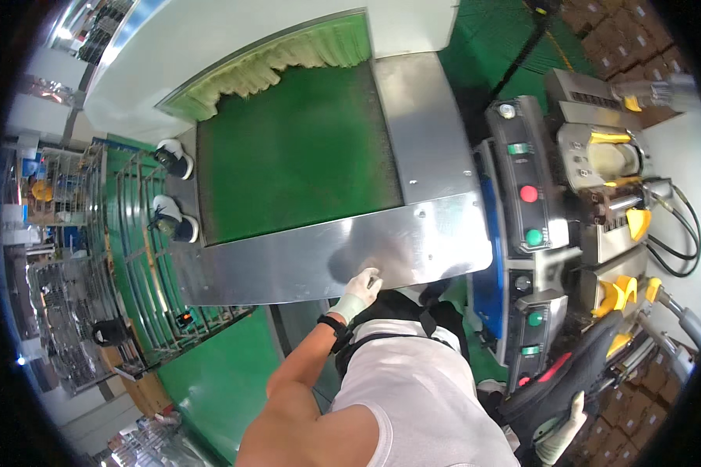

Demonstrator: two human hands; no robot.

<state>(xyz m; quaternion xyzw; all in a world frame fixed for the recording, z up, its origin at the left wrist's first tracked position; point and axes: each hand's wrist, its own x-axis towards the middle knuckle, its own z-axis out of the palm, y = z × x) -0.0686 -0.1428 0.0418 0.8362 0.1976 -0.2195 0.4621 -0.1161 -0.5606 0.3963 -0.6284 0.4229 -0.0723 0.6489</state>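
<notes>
My left hand (361, 291), in a pale glove, is at the near edge of the metal plate (288, 268) in front of a green conveyor belt (296, 156). Its fingers are curled in, and nothing shows between them. A dark blurred reflection lies on the plate just beyond it. At the lower right, my right hand (561, 437), gloved too, grips a long black item with a red stripe (565, 372), its thumb raised along the side. That item slants up toward the machine; its kind I cannot make out. My right forearm is mostly hidden.
Sneakers (171, 219) rest along the belt's left side. A brush curtain (273, 66) hangs across the tunnel opening. To the right stands a machine with a button panel (528, 187) and yellow pads (619, 294). Metal racks (144, 257) stand left; stacked boxes (627, 416) are lower right.
</notes>
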